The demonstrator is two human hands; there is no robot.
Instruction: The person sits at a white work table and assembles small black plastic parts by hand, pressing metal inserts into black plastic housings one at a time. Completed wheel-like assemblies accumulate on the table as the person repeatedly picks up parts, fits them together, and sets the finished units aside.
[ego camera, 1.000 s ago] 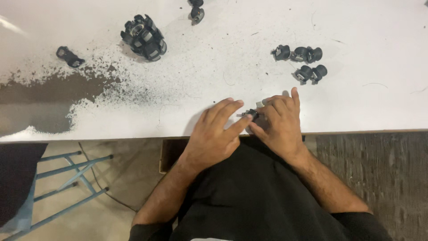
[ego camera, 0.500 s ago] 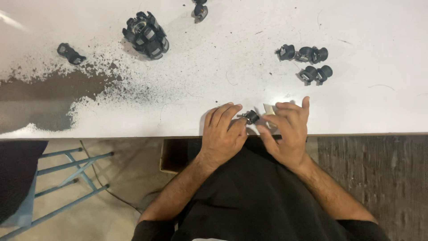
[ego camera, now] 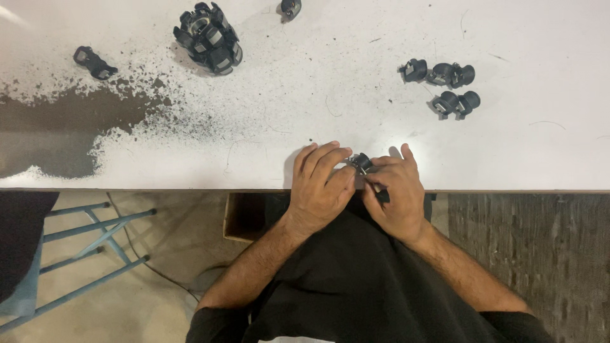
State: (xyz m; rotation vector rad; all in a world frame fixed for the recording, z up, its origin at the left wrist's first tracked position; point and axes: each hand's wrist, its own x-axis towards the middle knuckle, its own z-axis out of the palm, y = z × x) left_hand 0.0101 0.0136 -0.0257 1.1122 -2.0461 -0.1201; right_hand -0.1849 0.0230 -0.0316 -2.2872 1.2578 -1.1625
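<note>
Black plastic makes up the small part (ego camera: 363, 162) pinched between the two hands at the near edge of the white worktop (ego camera: 356, 57); the left hand (ego camera: 321, 184) lies knuckles-up with its fingers curled narrow, the fingertips meeting the part from its own side; the right hand (ego camera: 399, 190) closes on the part from the other side, thumb and forefinger tight on it, and a thin dark piece (ego camera: 380, 192) shows against the palm just below the part, though what it is cannot be told; both hands rest over the worktop's front edge, touching each other around the part.

Ahead of the right hand, well apart from it, five small black parts (ego camera: 443, 86) lie in a loose group, three in a far row and two just nearer; ahead of the left hand and off to its outer side, far up the worktop, sits a larger black clustered assembly (ego camera: 208, 38); further out to that same side lies a single black part (ego camera: 94, 61); another lone black part (ego camera: 290, 7) sits at the far edge, cut by the frame.

Beyond the left hand's outer side the white surface is worn through to a dark patch (ego camera: 57, 130) with a speckled fringe; below the worktop, near the left forearm, an open brown box (ego camera: 243, 216) shows; further that way stands a blue metal frame (ego camera: 82, 248) on the floor; the person's black clothing (ego camera: 356, 286) fills the foreground.
</note>
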